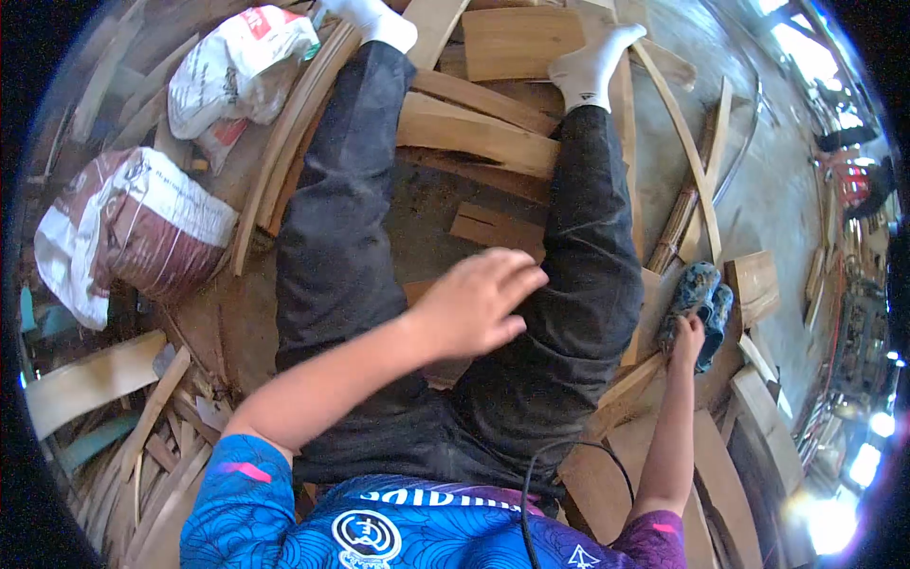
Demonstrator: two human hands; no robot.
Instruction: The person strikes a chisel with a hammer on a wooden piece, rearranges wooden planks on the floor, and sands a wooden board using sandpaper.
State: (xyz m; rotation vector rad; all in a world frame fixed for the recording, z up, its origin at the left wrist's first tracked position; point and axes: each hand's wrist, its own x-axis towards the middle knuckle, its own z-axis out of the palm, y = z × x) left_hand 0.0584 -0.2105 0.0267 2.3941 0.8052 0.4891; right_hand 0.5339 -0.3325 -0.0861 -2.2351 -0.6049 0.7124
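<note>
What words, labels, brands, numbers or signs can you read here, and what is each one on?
"Emirates", apparently: across the blue shirt, partly foreshortened.
Round crest on the shirt: lettering too small to read.
Upper sack: red label and other print too blurred.
Lower sack: print on its white band too small.
Right sock: small dark mark, unreadable.
Patterned clogs at the right hand: no readable text.

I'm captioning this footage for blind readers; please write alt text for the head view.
A seated person's bare right hand touches a pair of mottled blue shoes; the open left hand is over outstretched, black-trousered legs. Brown wooden boards lie around, with two printed sacks, both partly white, at the picture's left.
</note>
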